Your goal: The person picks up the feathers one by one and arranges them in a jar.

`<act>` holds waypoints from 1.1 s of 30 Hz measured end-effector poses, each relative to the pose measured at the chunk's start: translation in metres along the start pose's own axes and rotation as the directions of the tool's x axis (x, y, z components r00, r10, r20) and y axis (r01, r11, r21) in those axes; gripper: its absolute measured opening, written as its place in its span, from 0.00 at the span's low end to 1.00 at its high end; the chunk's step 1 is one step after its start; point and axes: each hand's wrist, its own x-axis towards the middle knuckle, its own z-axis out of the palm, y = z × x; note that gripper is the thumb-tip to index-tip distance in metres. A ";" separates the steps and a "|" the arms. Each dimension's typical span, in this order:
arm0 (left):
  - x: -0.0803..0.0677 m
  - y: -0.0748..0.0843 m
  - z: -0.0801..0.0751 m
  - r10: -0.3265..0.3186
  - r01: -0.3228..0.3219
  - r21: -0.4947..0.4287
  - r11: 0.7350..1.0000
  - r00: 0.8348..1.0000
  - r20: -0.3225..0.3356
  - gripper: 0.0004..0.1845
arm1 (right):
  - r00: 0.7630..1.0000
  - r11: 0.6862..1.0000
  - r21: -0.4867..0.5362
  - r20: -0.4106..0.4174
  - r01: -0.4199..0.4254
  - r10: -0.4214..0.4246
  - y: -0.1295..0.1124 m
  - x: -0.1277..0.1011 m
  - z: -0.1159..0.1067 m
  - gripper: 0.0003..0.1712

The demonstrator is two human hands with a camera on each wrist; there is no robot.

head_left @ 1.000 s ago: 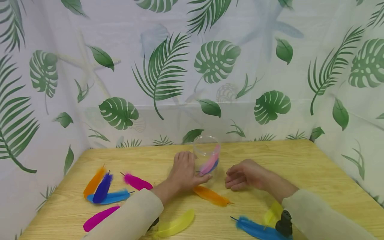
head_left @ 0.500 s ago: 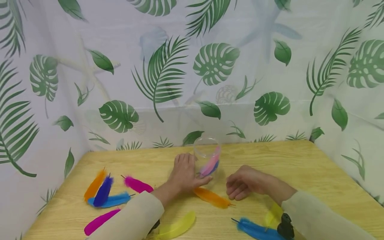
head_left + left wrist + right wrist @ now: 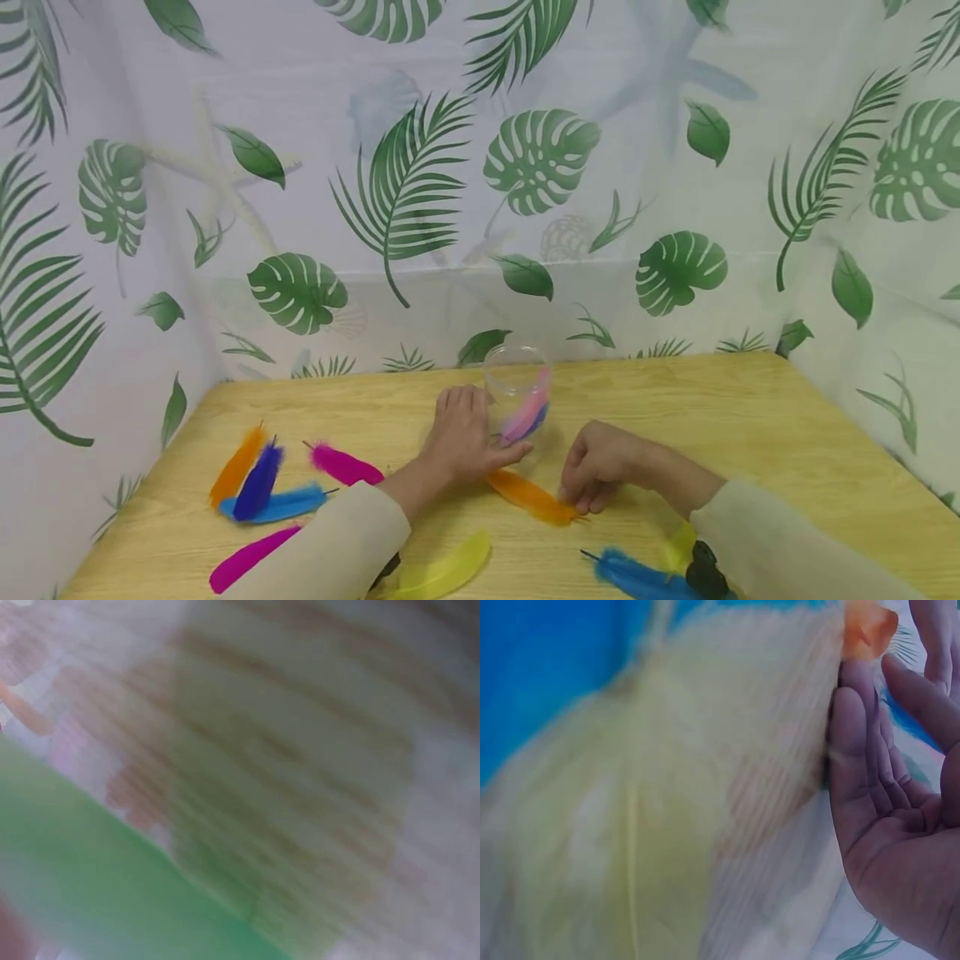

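Note:
A clear plastic jar [image 3: 516, 385] stands on the wooden table [image 3: 750, 433], with pink and blue feathers [image 3: 527, 412] inside. My left hand [image 3: 467, 433] lies palm down just left of it, fingers fairly straight, thumb against the jar's base. An orange feather [image 3: 531, 497] lies in front of the jar. My right hand [image 3: 594, 475] reaches down with curved fingers, fingertips at the feather's quill end. In the right wrist view the palm [image 3: 900, 825] is loosely curved and the orange feather [image 3: 866, 628] sits at the fingertips. The left wrist view is a blur.
Loose feathers lie about: orange [image 3: 237, 454], purple [image 3: 259, 481], blue [image 3: 281, 502] and magenta [image 3: 345, 464] at the left, magenta [image 3: 251, 560] and yellow [image 3: 444, 568] at the front, blue [image 3: 637, 575] and yellow [image 3: 678, 546] under my right forearm. Leaf-print curtains [image 3: 405, 192] wall the table on three sides.
My right hand has moved down and slightly toward me, from hovering near the jar to the orange feather's quill end. The left hand and jar have stayed put.

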 end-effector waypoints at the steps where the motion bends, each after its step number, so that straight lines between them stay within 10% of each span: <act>1: 0.000 0.000 0.001 0.000 0.000 -0.003 1.000 1.000 -0.006 0.44 | 1.000 1.000 -0.008 -0.004 0.003 -0.003 0.000 -0.001 0.001 0.08; 33: 0.000 -0.002 -0.002 0.004 -0.004 0.041 0.999 1.000 -0.004 0.44 | 0.990 0.993 -0.035 0.083 -0.115 0.117 0.004 -0.020 -0.021 0.08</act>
